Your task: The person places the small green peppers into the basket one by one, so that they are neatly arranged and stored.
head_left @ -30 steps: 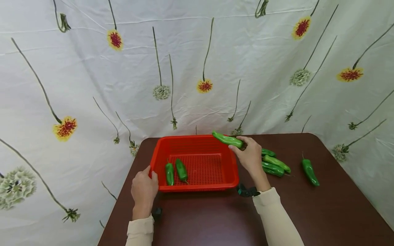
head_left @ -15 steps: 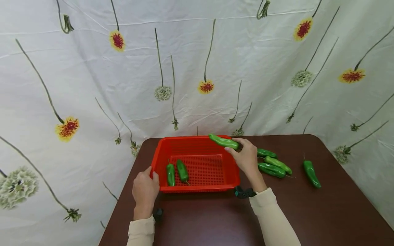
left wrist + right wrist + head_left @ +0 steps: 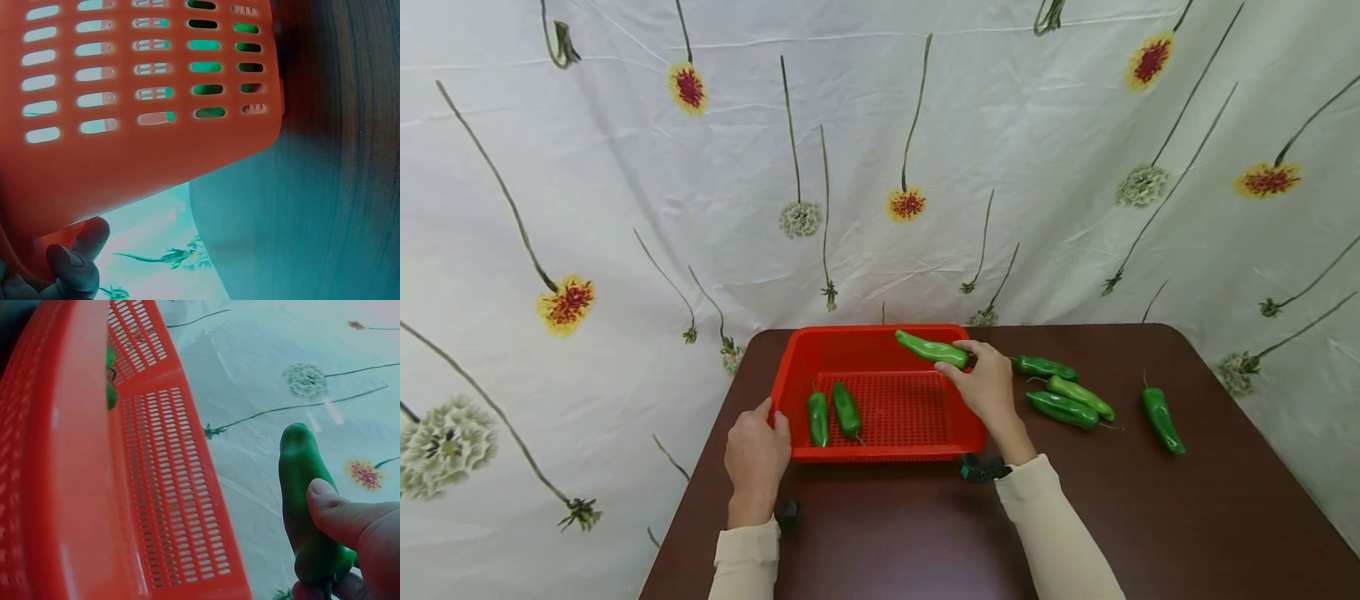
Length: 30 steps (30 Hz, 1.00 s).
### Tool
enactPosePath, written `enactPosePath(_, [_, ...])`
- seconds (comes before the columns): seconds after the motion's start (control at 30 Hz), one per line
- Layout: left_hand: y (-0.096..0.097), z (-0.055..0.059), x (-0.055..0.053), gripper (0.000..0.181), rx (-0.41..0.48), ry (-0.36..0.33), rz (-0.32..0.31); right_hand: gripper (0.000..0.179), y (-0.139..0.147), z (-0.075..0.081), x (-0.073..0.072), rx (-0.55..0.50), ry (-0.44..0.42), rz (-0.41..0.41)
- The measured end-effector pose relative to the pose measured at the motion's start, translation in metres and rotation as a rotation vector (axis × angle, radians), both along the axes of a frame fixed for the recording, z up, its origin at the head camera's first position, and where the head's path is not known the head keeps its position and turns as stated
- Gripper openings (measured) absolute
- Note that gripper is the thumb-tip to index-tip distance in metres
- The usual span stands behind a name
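My right hand (image 3: 988, 385) pinches a long green pepper (image 3: 931, 348) by its stem end, above the right part of a red plastic basket (image 3: 887, 454). The right wrist view shows the thumb pressed along this pepper (image 3: 306, 500). My left hand (image 3: 757, 450) grips the left rim of the basket; in the left wrist view its fingers (image 3: 78, 262) curl round the rim below the slotted wall (image 3: 144, 150). Two green peppers, one on the left (image 3: 817, 418) and one beside it (image 3: 847, 410), lie on the basket floor.
On the brown table (image 3: 880, 533), right of the basket, lie a dark green pepper (image 3: 1045, 368), a lighter one (image 3: 1081, 397) and another dark one (image 3: 1063, 411). A single pepper (image 3: 1163, 421) lies farther right. A flowered white cloth (image 3: 850, 167) hangs behind the table.
My right hand has moved left with the pepper, from the basket's right edge to farther over it. The left hand keeps its hold on the rim.
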<state>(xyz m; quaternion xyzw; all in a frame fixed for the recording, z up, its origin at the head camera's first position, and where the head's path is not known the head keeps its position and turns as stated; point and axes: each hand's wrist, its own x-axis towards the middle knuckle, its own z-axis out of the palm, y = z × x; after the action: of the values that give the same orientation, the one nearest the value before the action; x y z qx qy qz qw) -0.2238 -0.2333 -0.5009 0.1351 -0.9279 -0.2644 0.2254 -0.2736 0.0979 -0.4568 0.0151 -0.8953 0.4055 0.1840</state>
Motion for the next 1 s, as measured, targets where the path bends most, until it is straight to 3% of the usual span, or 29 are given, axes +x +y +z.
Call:
enactPosePath(0.5, [0.001, 0.002, 0.002, 0.041, -0.003, -0.015, 0.000, 0.046, -0.032, -0.012, -0.006, 0.030, -0.074, 0.023])
enactPosePath(0.73, [0.001, -0.001, 0.005, 0.041, 0.006, -0.033, -0.006, 0.046, -0.049, -0.019, -0.001, 0.041, -0.207, 0.068])
enactPosePath(1.0, [0.001, 0.002, 0.001, 0.041, 0.007, -0.016, -0.001, 0.045, -0.064, -0.019, -0.005, 0.078, -0.302, 0.160])
